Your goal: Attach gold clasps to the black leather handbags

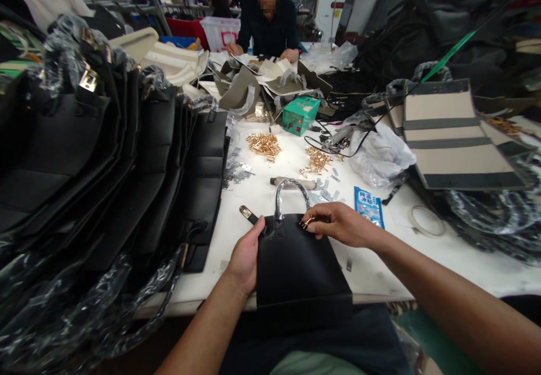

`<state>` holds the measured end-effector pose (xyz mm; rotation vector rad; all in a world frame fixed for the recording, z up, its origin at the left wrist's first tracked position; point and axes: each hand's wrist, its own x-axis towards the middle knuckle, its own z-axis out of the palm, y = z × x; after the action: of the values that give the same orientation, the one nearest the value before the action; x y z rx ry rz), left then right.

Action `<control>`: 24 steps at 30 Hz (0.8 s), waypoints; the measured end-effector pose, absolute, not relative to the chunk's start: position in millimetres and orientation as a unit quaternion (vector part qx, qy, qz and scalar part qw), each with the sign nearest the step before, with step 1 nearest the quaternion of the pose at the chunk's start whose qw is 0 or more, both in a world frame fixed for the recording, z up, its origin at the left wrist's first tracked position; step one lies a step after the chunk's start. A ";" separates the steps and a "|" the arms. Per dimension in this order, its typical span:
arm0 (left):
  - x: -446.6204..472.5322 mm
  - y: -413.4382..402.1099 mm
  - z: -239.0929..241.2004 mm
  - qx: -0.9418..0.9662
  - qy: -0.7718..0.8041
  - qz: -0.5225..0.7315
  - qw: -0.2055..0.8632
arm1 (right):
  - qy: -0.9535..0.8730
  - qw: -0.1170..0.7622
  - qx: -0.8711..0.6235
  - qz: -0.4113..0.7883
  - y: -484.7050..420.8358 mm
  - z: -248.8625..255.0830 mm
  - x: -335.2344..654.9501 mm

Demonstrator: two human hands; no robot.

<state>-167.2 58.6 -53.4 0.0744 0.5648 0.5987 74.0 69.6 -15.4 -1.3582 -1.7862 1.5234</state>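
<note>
A black handbag panel (298, 268) lies over the table's front edge, its lower part hanging toward my lap. Its handle (291, 186) is wrapped in clear plastic. My left hand (247, 254) grips the panel's left edge, thumb on top. By that thumb a black strap with a gold metal tip (246, 213) sticks out to the left. The fingers of my right hand (336, 225) are closed around several small gold metal fittings (307, 223), at the panel's upper right near the handle. How many fittings they hold is partly hidden.
Black bag panels (139, 155) are stacked at left; beige-lined panels (452, 132) lie at right. Gold fittings (264, 145), flat metal plates (325, 192), a green control box (301, 115), a blue packet (369, 207) and a tape roll (426, 220) lie ahead. A co-worker (270, 20) sits opposite.
</note>
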 end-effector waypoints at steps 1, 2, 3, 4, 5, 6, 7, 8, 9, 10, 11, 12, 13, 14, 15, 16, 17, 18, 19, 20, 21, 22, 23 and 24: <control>-167.0 58.6 -53.6 0.037 0.270 0.291 0.917 | -0.651 0.212 -0.493 0.536 68.8 -14.0 72.5; -167.0 58.5 -53.6 0.038 0.266 0.291 0.918 | -0.657 0.212 -0.496 0.526 67.9 -12.9 71.1; -167.0 58.4 -53.5 0.039 0.264 0.291 0.919 | -0.662 0.211 -0.498 0.519 66.9 -12.2 70.0; -167.1 58.4 -53.5 0.040 0.264 0.291 0.919 | -0.666 0.211 -0.499 0.513 65.9 -11.8 69.0; -167.3 58.3 -53.7 0.041 0.265 0.292 0.918 | -0.670 0.211 -0.499 0.506 64.8 -11.7 68.2; -167.6 58.2 -54.0 0.042 0.268 0.292 0.917 | -0.678 0.213 -0.499 0.496 63.6 -11.8 67.4; -167.9 58.2 -54.6 0.041 0.272 0.292 0.916 | -0.690 0.211 -0.499 0.480 62.5 -11.7 66.6; -168.3 58.2 -55.3 0.040 0.275 0.291 0.916 | -0.706 0.207 -0.498 0.459 61.5 -11.4 65.8; -168.6 58.1 -56.2 0.039 0.277 0.289 0.915 | -0.724 0.200 -0.496 0.436 60.7 -10.8 64.9; -168.9 58.1 -57.0 0.038 0.278 0.288 0.915 | -0.740 0.193 -0.494 0.414 60.3 -10.1 63.9; -169.1 58.1 -57.7 0.038 0.279 0.287 0.916 | -0.754 0.183 -0.491 0.397 60.2 -9.2 62.9; -169.3 58.1 -58.1 0.037 0.280 0.288 0.915 | -0.761 0.175 -0.489 0.388 60.6 -8.6 61.9; -169.3 58.0 -58.2 0.037 0.281 0.289 0.914 | -0.763 0.169 -0.488 0.388 61.3 -8.2 60.9; -169.2 58.0 -57.9 0.037 0.284 0.291 0.913 | -0.759 0.167 -0.490 0.395 62.1 -8.4 59.9; -169.1 57.8 -57.3 0.037 0.289 0.293 0.911 | -0.751 0.166 -0.492 0.408 62.7 -9.1 59.0; -168.9 57.7 -56.4 0.038 0.294 0.295 0.908 | -0.742 0.168 -0.495 0.420 63.1 -10.4 58.2; -168.8 57.5 -55.3 0.039 0.299 0.297 0.906 | -0.735 0.173 -0.498 0.426 63.1 -12.0 57.4; -168.6 57.4 -54.2 0.040 0.303 0.298 0.904 | -0.733 0.179 -0.503 0.422 62.6 -13.6 56.8; -168.4 57.2 -53.3 0.040 0.304 0.298 0.904 | -0.736 0.185 -0.506 0.410 61.8 -15.2 56.4; -168.3 57.0 -52.6 0.041 0.303 0.297 0.905 | -0.742 0.190 -0.509 0.392 60.7 -16.4 56.2; -168.3 56.8 -52.2 0.043 0.300 0.295 0.906 | -0.751 0.194 -0.510 0.372 59.5 -17.1 56.3; -168.2 56.6 -52.1 0.044 0.297 0.293 0.908 | -0.759 0.196 -0.509 0.354 58.5 -17.2 56.7; -168.2 56.4 -52.3 0.047 0.295 0.292 0.909 | -0.767 0.196 -0.506 0.343 57.8 -16.9 57.3; -168.2 56.2 -52.7 0.050 0.293 0.292 0.909 | -0.772 0.194 -0.503 0.336 57.5 -16.2 58.0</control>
<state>-168.2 56.2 -52.7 0.1027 0.6049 0.6031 58.0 57.5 -16.2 -1.4099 -2.1660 0.9431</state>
